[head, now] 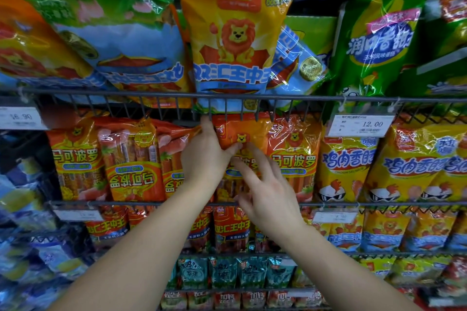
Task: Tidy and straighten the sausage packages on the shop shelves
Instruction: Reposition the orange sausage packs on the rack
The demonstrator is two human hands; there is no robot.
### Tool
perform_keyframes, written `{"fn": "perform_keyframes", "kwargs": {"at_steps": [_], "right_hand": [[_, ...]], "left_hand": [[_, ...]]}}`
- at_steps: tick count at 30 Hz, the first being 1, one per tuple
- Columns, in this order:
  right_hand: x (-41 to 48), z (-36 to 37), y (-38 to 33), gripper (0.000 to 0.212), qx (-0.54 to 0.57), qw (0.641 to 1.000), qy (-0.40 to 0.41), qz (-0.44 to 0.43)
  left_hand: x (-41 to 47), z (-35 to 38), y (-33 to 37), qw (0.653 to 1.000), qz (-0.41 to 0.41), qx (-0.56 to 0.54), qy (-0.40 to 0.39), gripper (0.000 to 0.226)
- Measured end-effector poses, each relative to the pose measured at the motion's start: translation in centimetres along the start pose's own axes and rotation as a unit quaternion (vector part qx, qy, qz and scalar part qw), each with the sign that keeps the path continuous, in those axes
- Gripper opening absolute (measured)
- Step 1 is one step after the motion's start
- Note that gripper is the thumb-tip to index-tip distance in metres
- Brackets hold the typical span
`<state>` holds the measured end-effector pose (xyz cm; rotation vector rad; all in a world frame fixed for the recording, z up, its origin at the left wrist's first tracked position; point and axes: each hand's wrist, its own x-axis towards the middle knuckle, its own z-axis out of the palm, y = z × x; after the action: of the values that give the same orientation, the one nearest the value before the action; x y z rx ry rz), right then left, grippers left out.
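Observation:
An orange sausage package with a small lion face (249,131) stands upright in the middle shelf row. My left hand (207,151) grips its upper left edge, thumb across the front near the lion. My right hand (267,189) hovers open with fingers spread over the package's lower front, fingertips touching or nearly touching the label. Matching orange packages stand on both sides: one at the right (294,156), and at the left an upside-down one (132,159) and another upright (77,156).
A wire shelf rail (151,96) runs just above my left hand, carrying a large lion bag (235,33), blue-green bags (113,33) and green corn bags (379,33). Yellow chicken sausage packs (348,166) stand at the right. Price tags (361,125) hang from the rail. Lower shelves hold more packs (231,230).

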<state>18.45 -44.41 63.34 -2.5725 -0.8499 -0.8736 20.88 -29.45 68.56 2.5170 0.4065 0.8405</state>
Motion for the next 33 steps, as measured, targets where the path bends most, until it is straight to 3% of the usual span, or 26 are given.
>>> {"fn": "perform_keyframes", "kwargs": {"at_steps": [5, 9, 12, 17, 23, 33], "right_hand": [[0.4, 0.8, 0.3, 0.086, -0.040, 0.997, -0.060, 0.023], [1.1, 0.9, -0.1, 0.081, -0.037, 0.996, -0.051, 0.056], [1.3, 1.0, 0.0, 0.072, -0.045, 0.997, -0.044, 0.048], [1.3, 1.0, 0.1, 0.065, -0.037, 0.997, -0.045, 0.043], [1.5, 0.5, -0.3, 0.053, -0.014, 0.999, -0.038, 0.032], [4.9, 0.5, -3.7, 0.057, 0.053, 0.993, -0.023, -0.102]], "left_hand": [[0.5, 0.6, -0.7, 0.999, 0.020, -0.033, 0.004, 0.095], [0.2, -0.1, -0.9, 0.996, 0.042, -0.077, -0.002, 0.088], [-0.9, -0.6, -2.1, 0.991, 0.069, -0.114, 0.010, 0.069], [-3.2, -1.1, -4.3, 0.991, 0.089, -0.061, 0.084, 0.035], [-4.9, -0.3, -8.5, 0.996, -0.031, 0.055, 0.067, 0.054], [-7.0, -0.5, -10.3, 0.995, -0.075, 0.063, 0.028, 0.071]]}}
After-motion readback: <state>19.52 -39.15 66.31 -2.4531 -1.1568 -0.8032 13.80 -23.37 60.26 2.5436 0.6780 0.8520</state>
